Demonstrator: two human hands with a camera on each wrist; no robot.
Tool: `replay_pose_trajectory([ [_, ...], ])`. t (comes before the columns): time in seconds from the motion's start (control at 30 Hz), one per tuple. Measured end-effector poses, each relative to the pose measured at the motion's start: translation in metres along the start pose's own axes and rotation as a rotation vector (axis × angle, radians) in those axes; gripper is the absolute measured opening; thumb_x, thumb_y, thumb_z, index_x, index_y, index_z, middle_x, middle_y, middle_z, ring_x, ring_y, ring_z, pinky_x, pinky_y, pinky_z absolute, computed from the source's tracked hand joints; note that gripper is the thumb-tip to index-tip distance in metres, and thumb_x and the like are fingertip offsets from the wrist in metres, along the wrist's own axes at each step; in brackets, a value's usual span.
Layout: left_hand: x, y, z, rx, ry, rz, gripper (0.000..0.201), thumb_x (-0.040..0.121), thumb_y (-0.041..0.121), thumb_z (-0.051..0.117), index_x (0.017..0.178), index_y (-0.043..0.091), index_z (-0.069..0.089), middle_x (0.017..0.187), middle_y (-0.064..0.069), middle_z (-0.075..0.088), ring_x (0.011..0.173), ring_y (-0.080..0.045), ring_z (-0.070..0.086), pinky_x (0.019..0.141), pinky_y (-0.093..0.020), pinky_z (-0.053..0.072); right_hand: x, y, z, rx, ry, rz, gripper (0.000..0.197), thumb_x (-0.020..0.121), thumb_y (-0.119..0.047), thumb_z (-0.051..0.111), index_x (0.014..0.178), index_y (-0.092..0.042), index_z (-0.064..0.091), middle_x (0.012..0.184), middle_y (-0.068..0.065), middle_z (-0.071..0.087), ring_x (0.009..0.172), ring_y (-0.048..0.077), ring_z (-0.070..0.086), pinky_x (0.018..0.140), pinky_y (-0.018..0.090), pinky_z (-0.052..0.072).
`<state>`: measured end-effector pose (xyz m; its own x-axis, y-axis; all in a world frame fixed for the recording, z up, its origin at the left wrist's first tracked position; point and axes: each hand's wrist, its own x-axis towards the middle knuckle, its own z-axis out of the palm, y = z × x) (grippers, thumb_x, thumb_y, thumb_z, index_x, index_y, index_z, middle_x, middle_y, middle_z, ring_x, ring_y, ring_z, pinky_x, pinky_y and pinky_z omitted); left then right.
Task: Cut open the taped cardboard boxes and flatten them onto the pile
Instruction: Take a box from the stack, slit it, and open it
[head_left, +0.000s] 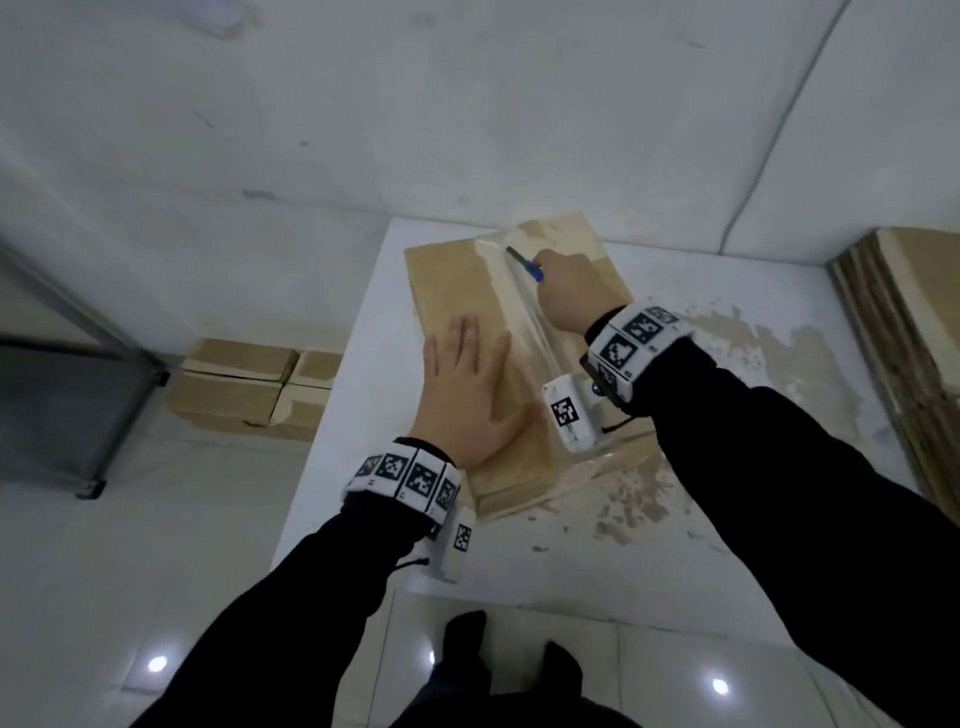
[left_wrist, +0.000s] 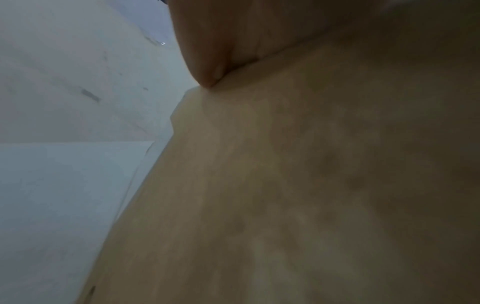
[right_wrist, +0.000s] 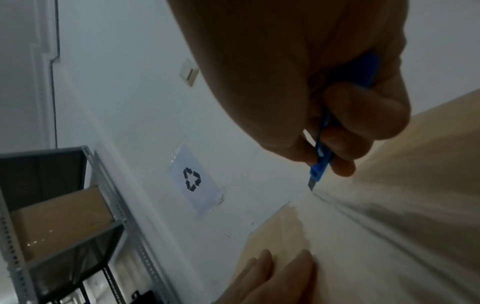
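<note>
The right hand (head_left: 563, 291) grips a blue utility knife (head_left: 525, 264) at the far end of the clear tape seam (head_left: 530, 317) running lengthwise toward the person on the brown cardboard box (head_left: 457, 291), while the flat, straight-fingered left hand (head_left: 462, 389) presses its near-left panel on the white worktop (head_left: 374, 322).

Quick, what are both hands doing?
Left hand: open, pressing flat on the box.
Right hand: holding the blue knife.

The left hand (head_left: 464, 387) lies flat on the taped cardboard box (head_left: 467, 296) on the white desk (head_left: 571, 561). The right hand (head_left: 569, 288) grips a blue knife (head_left: 527, 264) at the tape.
</note>
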<state>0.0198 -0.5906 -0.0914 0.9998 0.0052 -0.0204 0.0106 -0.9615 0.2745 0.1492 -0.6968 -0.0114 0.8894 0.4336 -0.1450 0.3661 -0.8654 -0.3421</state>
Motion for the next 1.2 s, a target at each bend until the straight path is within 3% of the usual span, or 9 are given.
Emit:
replay_pose_trajectory([
  [0.1, 0.003, 0.001, 0.0, -0.005, 0.007, 0.015, 0.098, 0.073, 0.077, 0.005, 0.153, 0.021, 0.014, 0.159, -0.019, -0.004, 0.147, -0.029, -0.013, 0.114, -0.049, -0.012, 0.008, -0.003, 0.003, -0.085, 0.029, 0.041, 0.029, 0.095, -0.001, 0.032, 0.12, 0.001, 0.046, 0.114, 0.024, 0.056, 0.1, 0.037, 0.056, 0.07, 0.034, 0.036],
  [0.33, 0.005, -0.001, 0.003, -0.093, 0.074, 0.027, 0.09, 0.078, 0.07, 0.015, 0.15, 0.019, 0.025, 0.159, -0.018, 0.007, 0.148, -0.029, -0.004, 0.116, -0.047, -0.01, 0.026, -0.016, 0.002, -0.094, -0.011, 0.014, 0.03, 0.095, 0.0, 0.031, 0.121, 0.002, 0.046, 0.119, 0.025, 0.053, 0.106, 0.037, 0.053, 0.074, 0.036, 0.036],
  [0.53, 0.007, -0.003, 0.005, -0.116, 0.074, 0.017, 0.09, 0.078, 0.068, 0.013, 0.151, 0.017, 0.02, 0.16, -0.015, 0.005, 0.148, -0.027, -0.007, 0.117, -0.045, -0.012, 0.024, -0.025, -0.008, -0.221, -0.051, 0.016, 0.033, 0.096, 0.001, 0.031, 0.125, 0.0, 0.048, 0.123, 0.022, 0.053, 0.111, 0.033, 0.052, 0.079, 0.031, 0.038],
  [0.67, 0.007, -0.003, 0.006, -0.134, 0.072, 0.019, 0.092, 0.077, 0.068, 0.016, 0.151, 0.013, 0.021, 0.16, -0.015, 0.006, 0.148, -0.026, -0.007, 0.116, -0.044, -0.012, 0.027, -0.028, -0.013, -0.251, -0.073, 0.031, 0.034, 0.098, -0.001, 0.029, 0.125, 0.002, 0.049, 0.127, 0.021, 0.052, 0.116, 0.033, 0.05, 0.09, 0.034, 0.038],
  [0.8, 0.006, -0.001, 0.004, -0.138, 0.076, 0.006, 0.093, 0.076, 0.069, 0.013, 0.151, 0.013, 0.021, 0.159, -0.016, 0.006, 0.148, -0.027, -0.007, 0.116, -0.045, -0.011, 0.025, -0.027, -0.011, -0.256, -0.087, 0.032, 0.037, 0.096, 0.002, 0.028, 0.127, 0.0, 0.048, 0.125, 0.022, 0.052, 0.092, 0.027, 0.045, 0.075, 0.032, 0.033],
  [0.97, 0.008, 0.0, 0.005, -0.143, 0.106, -0.007, 0.093, 0.076, 0.069, 0.018, 0.149, 0.013, 0.028, 0.159, -0.016, 0.013, 0.148, -0.027, -0.002, 0.118, -0.047, -0.007, 0.027, -0.035, -0.012, -0.219, -0.073, 0.043, 0.037, 0.098, 0.0, 0.027, 0.128, 0.001, 0.047, 0.128, 0.023, 0.051, 0.118, 0.034, 0.048, 0.092, 0.035, 0.036],
  [1.13, 0.008, 0.003, 0.006, -0.154, 0.11, -0.039, 0.091, 0.076, 0.067, 0.013, 0.149, 0.014, 0.026, 0.159, -0.014, 0.011, 0.148, -0.026, -0.004, 0.119, -0.046, -0.006, 0.017, -0.028, -0.003, -0.27, -0.075, 0.049, 0.034, 0.097, 0.0, 0.029, 0.125, 0.001, 0.048, 0.123, 0.023, 0.053, 0.112, 0.035, 0.051, 0.081, 0.033, 0.037],
  [1.2, 0.009, 0.002, 0.005, -0.164, 0.114, -0.045, 0.09, 0.075, 0.065, 0.013, 0.149, 0.015, 0.026, 0.159, -0.013, 0.011, 0.148, -0.025, -0.004, 0.118, -0.044, -0.008, 0.018, -0.029, 0.001, -0.236, -0.097, 0.065, 0.034, 0.098, -0.002, 0.028, 0.124, 0.002, 0.05, 0.123, 0.023, 0.053, 0.112, 0.035, 0.051, 0.083, 0.034, 0.038],
])
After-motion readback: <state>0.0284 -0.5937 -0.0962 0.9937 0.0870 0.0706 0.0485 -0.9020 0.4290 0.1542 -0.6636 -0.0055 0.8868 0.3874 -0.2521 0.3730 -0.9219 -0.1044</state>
